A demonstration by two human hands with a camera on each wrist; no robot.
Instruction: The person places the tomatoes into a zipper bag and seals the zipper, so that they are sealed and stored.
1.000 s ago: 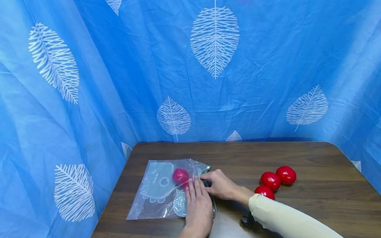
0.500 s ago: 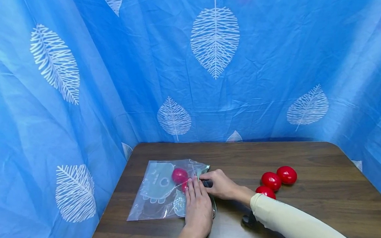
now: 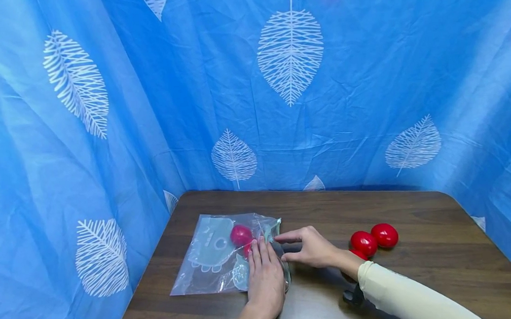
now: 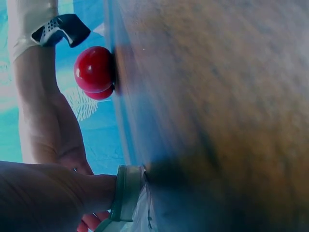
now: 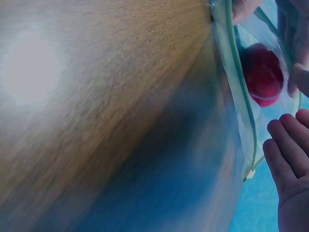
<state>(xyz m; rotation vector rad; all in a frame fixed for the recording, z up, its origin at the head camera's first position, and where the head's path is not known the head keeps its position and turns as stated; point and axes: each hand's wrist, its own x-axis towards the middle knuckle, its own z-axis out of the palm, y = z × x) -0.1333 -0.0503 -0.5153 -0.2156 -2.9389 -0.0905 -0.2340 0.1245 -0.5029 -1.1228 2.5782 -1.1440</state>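
A clear zip bag (image 3: 188, 278) with a pale printed figure lies on the table's left half, its green-edged mouth facing right. Two red balls (image 3: 241, 235) show through its film. My left hand (image 3: 265, 282) lies over the mouth end, fingers straight on top. In the right wrist view its thumb (image 5: 244, 9) reaches into the gaping mouth while its fingers stay outside the upper layer, holding that edge. My right hand (image 3: 312, 248) is just right of the mouth, palm inward, fingers extended and holding nothing. Inside the mouth a red ball (image 5: 263, 72) is visible.
Three red balls (image 3: 364, 244) sit together on the brown wooden table (image 3: 423, 266) beyond my right forearm, which partly covers the nearest. A black wrist camera (image 3: 353, 296) hangs at my right cuff. Blue leaf-patterned cloth (image 3: 179, 85) encloses the table's back and sides.
My right hand has drawn back to the right from the bag's mouth, and its fingers have spread apart. The left hand and the bag have stayed almost still.
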